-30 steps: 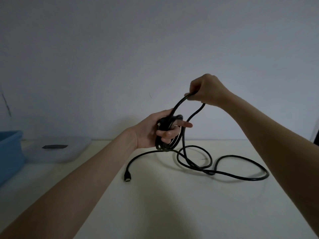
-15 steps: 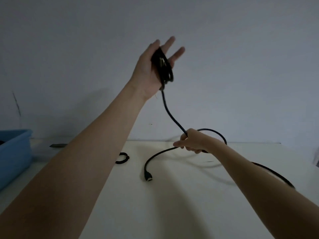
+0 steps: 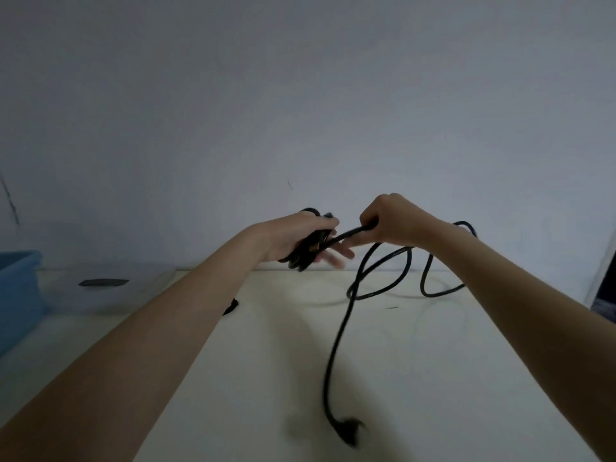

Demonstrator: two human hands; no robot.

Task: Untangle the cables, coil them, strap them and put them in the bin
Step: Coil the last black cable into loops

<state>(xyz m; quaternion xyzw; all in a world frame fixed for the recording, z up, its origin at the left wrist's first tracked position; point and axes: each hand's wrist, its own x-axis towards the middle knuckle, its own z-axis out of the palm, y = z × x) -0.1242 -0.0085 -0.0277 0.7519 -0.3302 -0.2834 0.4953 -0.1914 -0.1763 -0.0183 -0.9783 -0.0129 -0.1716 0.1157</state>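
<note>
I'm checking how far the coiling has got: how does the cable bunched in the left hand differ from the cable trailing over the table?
The coiled part is a tight bundle gripped by the left hand above the table; the loose part sprawls in wide open loops on it.

The coiled part is compact; the loose part runs long, to a blurred plug.

Both are one black cable, which the right hand grips between them.

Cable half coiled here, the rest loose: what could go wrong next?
The slack black cable crosses itself in a loop on the table; pulling more in may tighten it into a knot. The swinging plug could snag. The coil in the left hand could slip apart.
</note>
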